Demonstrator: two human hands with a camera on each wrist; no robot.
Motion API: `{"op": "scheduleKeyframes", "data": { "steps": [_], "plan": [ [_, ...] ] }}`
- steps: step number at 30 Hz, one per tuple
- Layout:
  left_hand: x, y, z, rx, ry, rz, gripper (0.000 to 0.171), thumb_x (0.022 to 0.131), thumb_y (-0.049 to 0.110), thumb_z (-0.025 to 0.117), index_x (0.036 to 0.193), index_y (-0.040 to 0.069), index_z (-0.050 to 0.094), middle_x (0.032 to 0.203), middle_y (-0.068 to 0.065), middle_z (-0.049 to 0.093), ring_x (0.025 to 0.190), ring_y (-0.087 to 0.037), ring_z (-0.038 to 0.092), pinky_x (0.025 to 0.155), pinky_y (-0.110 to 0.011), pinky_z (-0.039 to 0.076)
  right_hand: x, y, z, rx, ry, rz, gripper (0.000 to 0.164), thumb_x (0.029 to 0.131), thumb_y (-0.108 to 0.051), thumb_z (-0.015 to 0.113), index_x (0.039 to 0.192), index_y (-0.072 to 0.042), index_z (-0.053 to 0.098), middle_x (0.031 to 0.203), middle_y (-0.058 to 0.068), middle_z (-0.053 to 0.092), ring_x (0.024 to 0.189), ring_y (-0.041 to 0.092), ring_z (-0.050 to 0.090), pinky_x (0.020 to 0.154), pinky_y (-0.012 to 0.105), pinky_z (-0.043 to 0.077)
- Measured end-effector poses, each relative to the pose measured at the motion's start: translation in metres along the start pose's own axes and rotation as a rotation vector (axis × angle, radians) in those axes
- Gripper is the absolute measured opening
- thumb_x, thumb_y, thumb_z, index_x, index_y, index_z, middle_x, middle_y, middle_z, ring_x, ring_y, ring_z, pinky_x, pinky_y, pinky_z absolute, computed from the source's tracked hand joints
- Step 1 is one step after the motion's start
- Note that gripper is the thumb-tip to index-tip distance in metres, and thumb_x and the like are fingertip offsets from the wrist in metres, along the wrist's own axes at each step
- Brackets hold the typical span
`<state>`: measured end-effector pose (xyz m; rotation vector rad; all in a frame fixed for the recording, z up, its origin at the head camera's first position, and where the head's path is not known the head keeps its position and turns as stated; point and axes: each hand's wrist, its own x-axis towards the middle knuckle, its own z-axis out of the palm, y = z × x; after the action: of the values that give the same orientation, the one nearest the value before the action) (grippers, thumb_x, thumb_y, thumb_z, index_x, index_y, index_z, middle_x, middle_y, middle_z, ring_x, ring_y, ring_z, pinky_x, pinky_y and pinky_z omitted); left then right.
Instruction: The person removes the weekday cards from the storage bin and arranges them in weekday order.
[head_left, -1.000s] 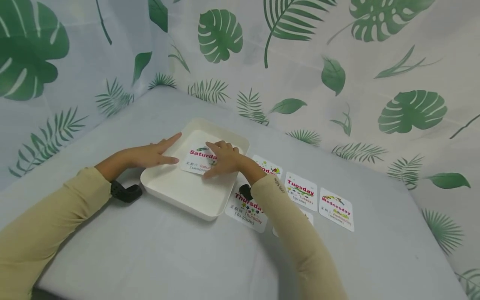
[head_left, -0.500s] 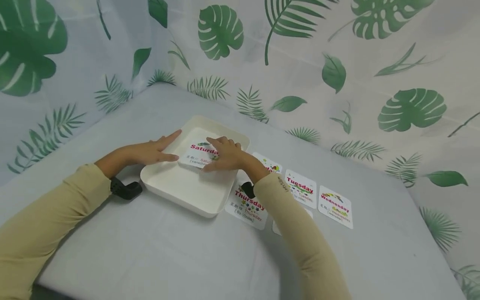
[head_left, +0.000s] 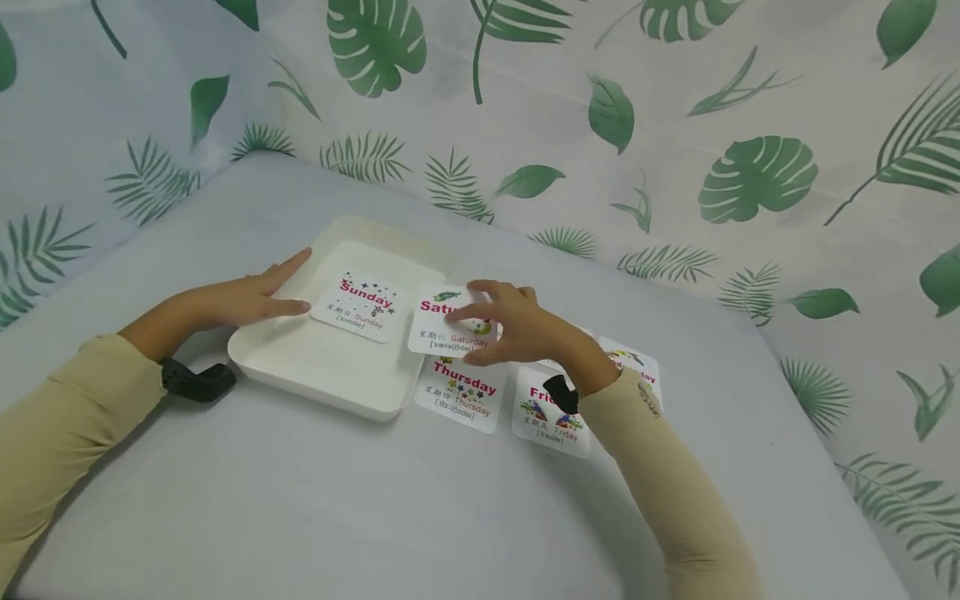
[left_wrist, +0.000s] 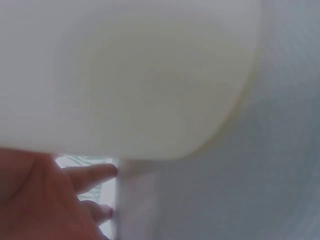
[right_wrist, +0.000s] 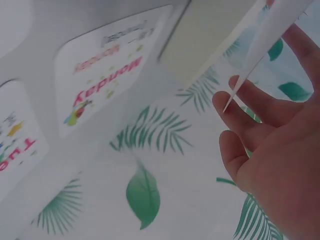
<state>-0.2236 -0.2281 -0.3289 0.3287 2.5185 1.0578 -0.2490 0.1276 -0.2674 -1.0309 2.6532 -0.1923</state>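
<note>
My right hand holds the Saturday card by its right side, with the thumb at the lower edge and fingers over its face. That card is over the right rim of the white tray. In the right wrist view, the card shows nearly edge-on beside the fingers. My left hand rests at the tray's left rim, fingers straight and spread, the thumb reaching inside. In the left wrist view, the tray wall hides part of this hand. A Sunday card lies face up in the tray.
Right of the tray lie a Thursday card, a Friday card and a Wednesday card, partly behind the right arm. The right wrist view shows a Monday card and a Tuesday card. Leaf-patterned curtains border the table.
My right hand has lifted the Saturday card and moved it right, uncovering the Sunday card in the tray. The left hand stays at the tray rim. The head view has turned right.
</note>
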Motion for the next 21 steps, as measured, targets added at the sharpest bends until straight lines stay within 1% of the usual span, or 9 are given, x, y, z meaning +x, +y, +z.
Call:
{"op": "scheduleKeyframes", "data": {
  "steps": [4,7,10,12,17,21],
  "plan": [
    [-0.007,-0.004,-0.005,-0.008,0.004,-0.014,0.088,0.091,0.043,0.049,0.145,0.022,-0.018,0.15,-0.023,-0.015,0.133,-0.049,-0.016,0.1,-0.069,-0.004,-0.025,0.007,0.006,-0.078,0.028,-0.07,0.047,0.075,-0.035,0.072,0.12,-0.029,0.06,0.146,0.012,0.028,0.134,0.029,0.025,0.101,0.048,0.02],
    [-0.01,-0.006,-0.005,-0.017,0.008,-0.014,0.088,0.091,0.043,0.049,0.145,0.022,-0.018,0.15,-0.023,-0.015,0.134,-0.049,-0.013,0.101,-0.068,-0.002,-0.049,0.014,0.008,-0.081,0.049,-0.07,0.045,0.074,-0.032,0.074,0.117,-0.028,0.062,0.146,0.012,0.03,0.133,0.029,0.027,0.1,0.05,0.021],
    [-0.012,-0.005,-0.003,-0.015,0.009,-0.007,0.088,0.091,0.043,0.049,0.144,0.022,-0.018,0.15,-0.023,-0.015,0.134,-0.049,-0.01,0.101,-0.068,-0.001,-0.077,0.025,0.01,-0.074,0.065,-0.023,0.044,0.073,-0.029,0.075,0.115,-0.029,0.063,0.146,0.011,0.031,0.131,0.032,0.03,0.098,0.052,0.026],
    [-0.012,-0.005,0.0,-0.009,0.003,-0.012,0.089,0.091,0.044,0.049,0.144,0.022,-0.019,0.15,-0.023,-0.016,0.134,-0.049,-0.009,0.101,-0.069,0.0,-0.098,0.037,0.015,-0.055,0.086,-0.008,0.043,0.072,-0.027,0.076,0.113,-0.028,0.064,0.145,0.012,0.032,0.128,0.035,0.032,0.096,0.054,0.027],
    [-0.007,-0.002,0.007,-0.011,-0.018,-0.005,0.089,0.09,0.046,0.049,0.144,0.023,-0.018,0.149,-0.024,-0.015,0.133,-0.051,-0.011,0.099,-0.071,-0.002,-0.153,0.067,0.034,0.008,0.111,0.067,0.042,0.068,-0.022,0.079,0.107,-0.026,0.067,0.139,0.016,0.038,0.126,0.039,0.033,0.095,0.054,0.022],
    [-0.002,0.002,0.005,-0.007,-0.012,0.004,0.09,0.09,0.045,0.05,0.144,0.024,-0.018,0.149,-0.024,-0.015,0.133,-0.051,-0.011,0.099,-0.071,-0.002,-0.185,0.084,0.041,0.031,0.107,0.16,0.042,0.067,-0.022,0.079,0.106,-0.029,0.066,0.138,0.017,0.04,0.121,0.042,0.037,0.091,0.055,0.024]
  ]
}}
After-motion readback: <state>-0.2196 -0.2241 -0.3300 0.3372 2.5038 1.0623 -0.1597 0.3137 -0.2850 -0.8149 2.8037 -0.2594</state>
